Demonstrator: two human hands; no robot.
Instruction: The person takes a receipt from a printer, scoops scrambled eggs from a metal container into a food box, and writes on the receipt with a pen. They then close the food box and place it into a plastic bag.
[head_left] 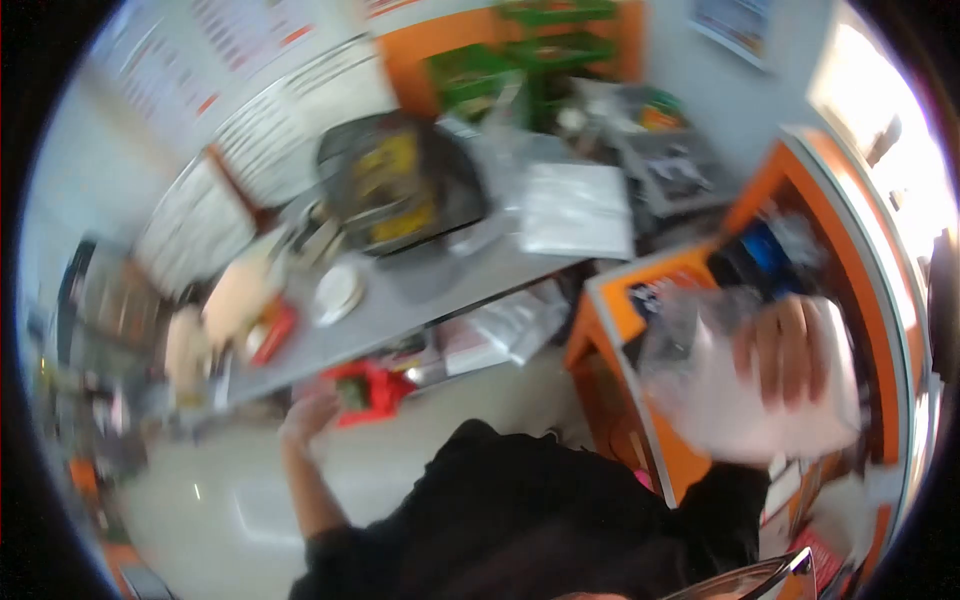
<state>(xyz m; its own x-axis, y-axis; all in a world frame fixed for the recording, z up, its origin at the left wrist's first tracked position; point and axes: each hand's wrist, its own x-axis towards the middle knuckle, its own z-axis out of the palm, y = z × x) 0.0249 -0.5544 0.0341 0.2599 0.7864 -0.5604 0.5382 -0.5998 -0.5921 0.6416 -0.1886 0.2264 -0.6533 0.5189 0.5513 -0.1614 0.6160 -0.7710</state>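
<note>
My right hand (785,350) is raised at the right, its fingers curled over a see-through plastic bag (700,400) with something pale, pinkish white in it. Blur hides what the bag contains. Down at the left, over the floor, my left hand (312,415) hangs in front of the grey table's edge and is smeared by motion. A thin whitish covering, perhaps a plastic glove, seems to be on it. Nearest to that hand is a red plastic bag (375,392) under the table; whether they touch I cannot tell.
On the grey table (410,300) are a dark bag with yellow print (395,185), a stack of white plastic sheets or bags (577,210) and a white round lid or roll (339,292). An orange counter (615,310) borders the right side. Green racks (560,50) stand behind.
</note>
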